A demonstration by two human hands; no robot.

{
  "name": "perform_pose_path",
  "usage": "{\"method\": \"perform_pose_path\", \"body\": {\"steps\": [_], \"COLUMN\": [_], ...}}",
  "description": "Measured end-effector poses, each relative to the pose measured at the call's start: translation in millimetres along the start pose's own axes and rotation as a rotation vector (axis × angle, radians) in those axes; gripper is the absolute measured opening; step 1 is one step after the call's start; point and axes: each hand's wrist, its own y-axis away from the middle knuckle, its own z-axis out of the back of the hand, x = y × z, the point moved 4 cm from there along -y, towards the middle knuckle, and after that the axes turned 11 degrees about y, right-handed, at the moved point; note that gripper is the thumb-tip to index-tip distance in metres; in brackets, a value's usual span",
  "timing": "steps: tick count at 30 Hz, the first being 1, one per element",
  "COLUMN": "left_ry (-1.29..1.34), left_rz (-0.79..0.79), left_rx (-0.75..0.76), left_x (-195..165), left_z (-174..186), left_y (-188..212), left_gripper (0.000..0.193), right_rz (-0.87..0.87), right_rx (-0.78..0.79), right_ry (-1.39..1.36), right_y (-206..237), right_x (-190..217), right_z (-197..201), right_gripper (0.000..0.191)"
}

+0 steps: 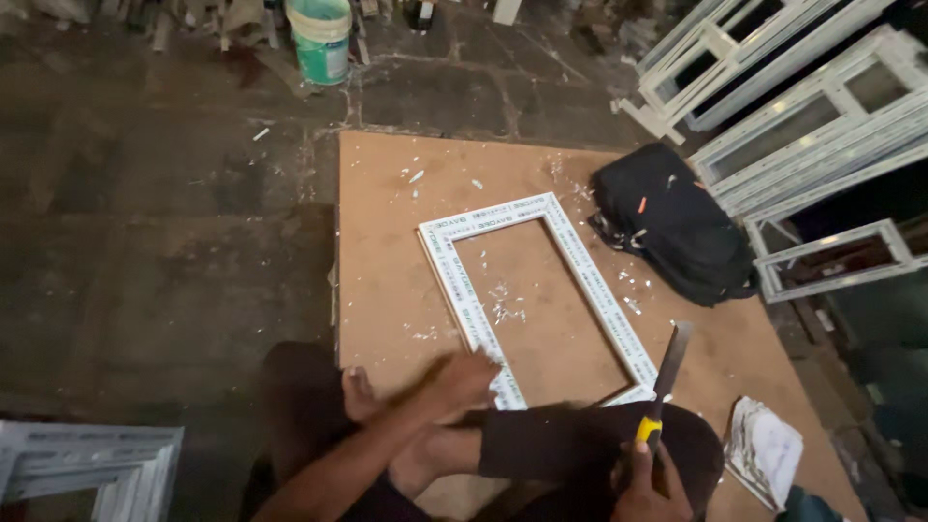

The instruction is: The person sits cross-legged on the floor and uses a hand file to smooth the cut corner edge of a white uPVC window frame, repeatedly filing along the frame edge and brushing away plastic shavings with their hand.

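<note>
The white window frame (541, 295) lies flat on the board (387, 251) at centre; the left hand (464, 377), blurred, presses its lower corner, fingers loosely spread; the right hand (648, 483), lower right, grips a chisel (667, 372); the frame looks light, stiff, best held by its rails.
</note>
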Motion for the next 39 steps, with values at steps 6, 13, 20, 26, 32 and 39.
{"method": "perform_pose_path", "body": {"steps": [6, 13, 20, 26, 32, 39], "left_ry": [-0.187, 0.177, 0.725, 0.415, 0.009, -0.017], "left_rz": [-0.161, -0.246, 0.075, 0.187, 0.247, 0.597], "left_rx": [0.05, 0.033, 0.265, -0.132, -0.545, -0.534], "left_x": [47.9, 18.2, 9.0, 47.9, 110.9, 154.2], "left_z": [15.5, -9.5, -28.3, 2.0, 53.1, 61.8], "left_y": [-42.0, 5.0, 54.8, 26.2, -54.7, -156.9], "left_gripper": [0.084, 0.063, 0.026, 0.019, 0.038, 0.057], "right_rz": [0.074, -0.09, -0.178, -0.313, -0.362, -0.166], "right_rx": [0.056, 0.111, 0.303, 0.405, 0.547, 0.617], "right_ry": [0.022, 0.085, 0.019, 0.136, 0.124, 0.141], "right_y": [20.7, 34.2, 41.6, 31.5, -11.5, -91.5], "right_x": [-26.5, -38.1, -30.6, -31.4, -51.0, -85.6], "right_z": [2.4, -21.8, -46.6, -68.3, -115.3, -183.0], "right_gripper": [0.029, 0.029, 0.036, 0.036, 0.035, 0.032]}}
